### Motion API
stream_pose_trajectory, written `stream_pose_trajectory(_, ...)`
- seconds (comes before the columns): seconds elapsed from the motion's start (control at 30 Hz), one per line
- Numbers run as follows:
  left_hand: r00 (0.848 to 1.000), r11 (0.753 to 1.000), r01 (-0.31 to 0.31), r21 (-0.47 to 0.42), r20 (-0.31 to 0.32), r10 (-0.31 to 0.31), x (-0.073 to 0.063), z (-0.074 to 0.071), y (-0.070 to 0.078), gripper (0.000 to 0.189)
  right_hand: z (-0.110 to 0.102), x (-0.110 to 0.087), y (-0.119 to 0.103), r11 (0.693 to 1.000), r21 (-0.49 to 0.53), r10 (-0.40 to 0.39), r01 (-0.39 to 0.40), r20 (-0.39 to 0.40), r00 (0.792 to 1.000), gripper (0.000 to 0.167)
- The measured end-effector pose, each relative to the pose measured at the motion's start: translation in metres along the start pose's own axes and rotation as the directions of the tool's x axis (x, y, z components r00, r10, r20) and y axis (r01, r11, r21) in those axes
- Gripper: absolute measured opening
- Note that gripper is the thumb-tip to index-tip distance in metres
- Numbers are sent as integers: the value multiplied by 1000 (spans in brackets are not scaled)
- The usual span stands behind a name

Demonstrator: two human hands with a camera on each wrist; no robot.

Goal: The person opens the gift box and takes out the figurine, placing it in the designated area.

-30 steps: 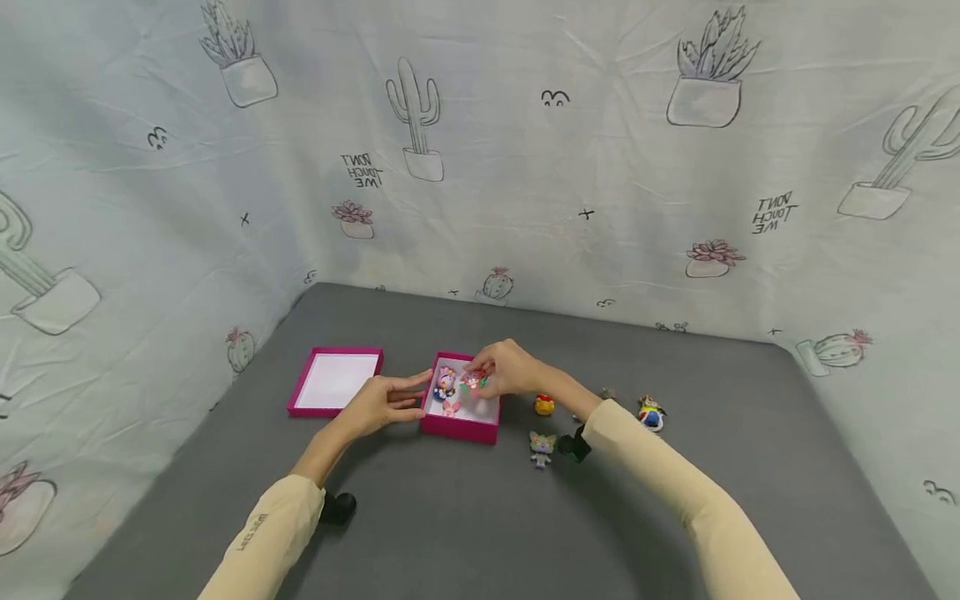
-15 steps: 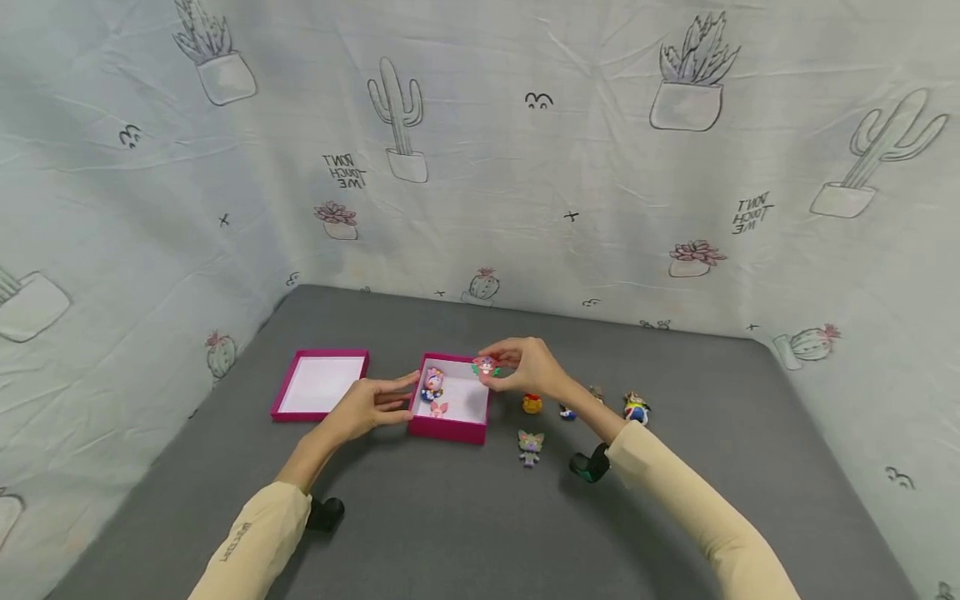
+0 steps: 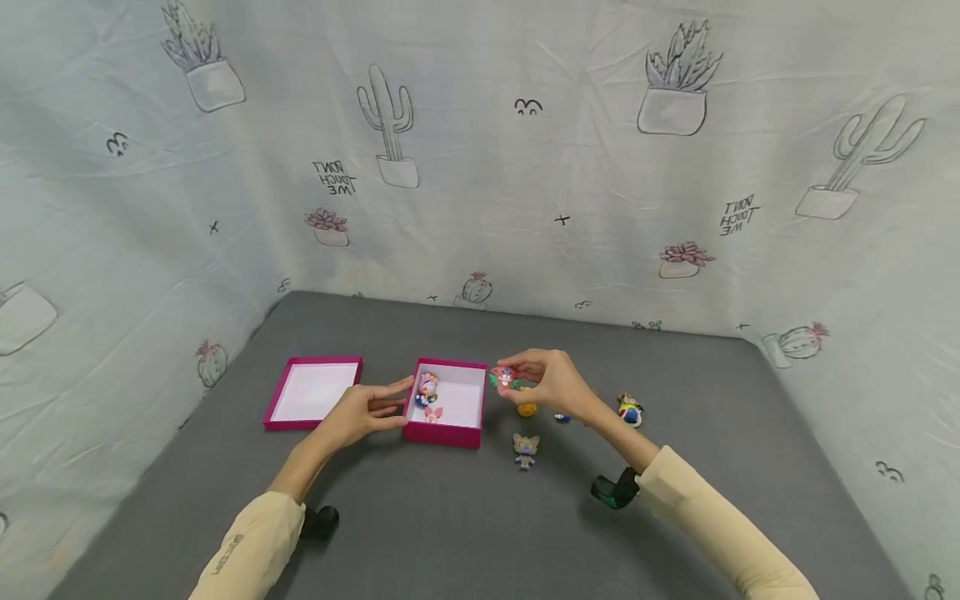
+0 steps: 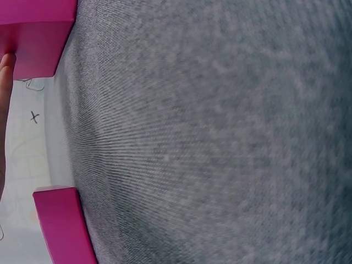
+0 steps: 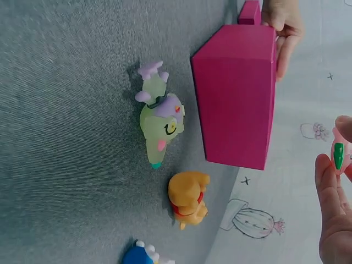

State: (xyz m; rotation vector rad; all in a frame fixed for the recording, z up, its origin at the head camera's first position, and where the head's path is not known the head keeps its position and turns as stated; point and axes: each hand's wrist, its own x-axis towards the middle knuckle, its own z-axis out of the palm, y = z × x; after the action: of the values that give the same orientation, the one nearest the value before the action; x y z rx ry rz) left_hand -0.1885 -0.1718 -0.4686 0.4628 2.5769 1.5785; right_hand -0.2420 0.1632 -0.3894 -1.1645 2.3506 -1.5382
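My right hand (image 3: 558,385) pinches a small pink figurine (image 3: 502,379) with green parts between thumb and fingers. It is held up just right of the magenta box (image 3: 442,436). Inside the box, by its left wall, are a purple-haired figurine (image 3: 427,389) and a small pink piece (image 3: 432,413). The fingers of my left hand (image 3: 356,414) reach out and touch the box's left side; one fingertip (image 4: 7,60) lies on that wall in the left wrist view. Under my right hand stands a yellow bear figurine (image 5: 188,197) in red, partly covered in the head view.
The magenta lid (image 3: 315,392) lies inside-up left of the box. A green-and-purple cat-eared figurine (image 3: 525,451) is in front on the grey table (image 3: 450,533). A figurine in blue and white (image 3: 630,411) stands further right, a blue one (image 5: 137,254) nearer. A patterned curtain (image 3: 465,208) hangs behind.
My right hand has lifted the pink figurine out of the box and carried it right, past the box's wall. My left hand has stayed at the box's left side.
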Motion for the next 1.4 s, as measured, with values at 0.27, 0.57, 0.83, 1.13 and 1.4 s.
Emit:
stream_pose_trajectory(0.27,999,999,-29,24,22,29,-5,-7,-6,67,3,-24,4,995,84,57,-55,-20,998,38)
stream_pose_trajectory(0.57,998,994,-57,89,-7,58,-18,-23,-14,64,10,-41,20,993,106,51,-46,-50,997,38)
stream_pose_trajectory(0.83,995,993,-73,87,-63,79,-44,-36,-23,62,19,-42,24,973,213,89,-93,29,996,39)
stream_pose_trajectory(1.13,994,991,-67,114,-82,77,-47,-38,-23,63,28,-65,41,963,261,52,-70,75,996,39)
stream_pose_trajectory(1.4,995,988,-35,153,-85,49,-44,-40,-24,66,36,-76,56,966,243,73,-93,90,993,39)
